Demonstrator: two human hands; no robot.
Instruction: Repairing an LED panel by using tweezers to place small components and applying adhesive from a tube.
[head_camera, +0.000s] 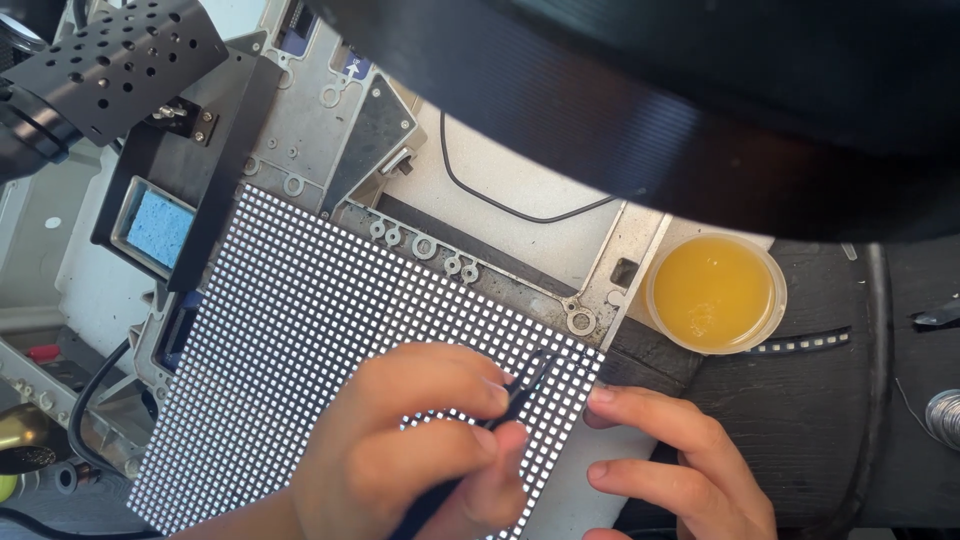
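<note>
The left hand (420, 440) pinches black tweezers (500, 415) between thumb and fingers, the grip pressed together on the shaft. The tips point up and to the right, down among the lit dots near the right edge of the LED panel (300, 330). Whether the tips hold a part is too small to tell. The right hand (680, 470) lies just right of that grip with its fingers flat and spread, 2 fingertips touching the panel's right edge and holding nothing.

The panel lies tilted on a grey metal frame (330, 120) on the bench, running up and to the left from the grip, all its dots glowing white.

Judged from here, the tweezer tips could skid across the fine grid and scrape a neighbouring dot, since the rows sit tight together and the left thumb hides part of the contact point. The panel looks loosely laid, so it may shift under pressure if the right fingertips lift off.

Up and right of the grip stands a round tub of yellow flux (716, 292), near the panel's corner and open, so a wide sweep of the right hand could knock it. A black cable (520, 210) curves above the panel. A blue sponge (158, 228) sits well off to the upper left, beside a perforated black bracket (120, 60). A large dark shape fills the top of the view and hides what lies behind.
</note>
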